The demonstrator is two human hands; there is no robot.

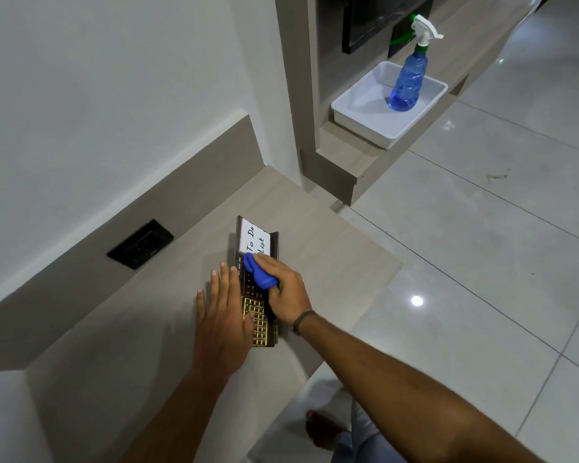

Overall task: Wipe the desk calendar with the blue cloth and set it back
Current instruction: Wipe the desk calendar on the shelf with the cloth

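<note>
Your right hand (286,292) is closed around the blue cloth (259,272), bunched up in your fingers and pressed down on the desk calendar (256,285). Your left hand (223,309) lies flat with the fingers spread out, its thumb side resting on the left edge of the calendar to keep it from sliding.

The calendar lies on the bench (168,295), near the right edge. The cloth sits about in the middle of it, just below the white "To Do List" card (253,238).

To wipe well, keep the left hand pushing down so the calendar stays put. Rub with slow, even strokes along its length, over the gold grid near you too. Go gently by the white card, because it may bend or slip out.

Mind the bench edge on the right; a hard push could slide the calendar off onto the floor.

Farther away, a blue spray bottle (408,81) stands in a white tray (358,118) on a shelf. A black wall socket (139,243) is on the left. Neither is in your way.
</note>
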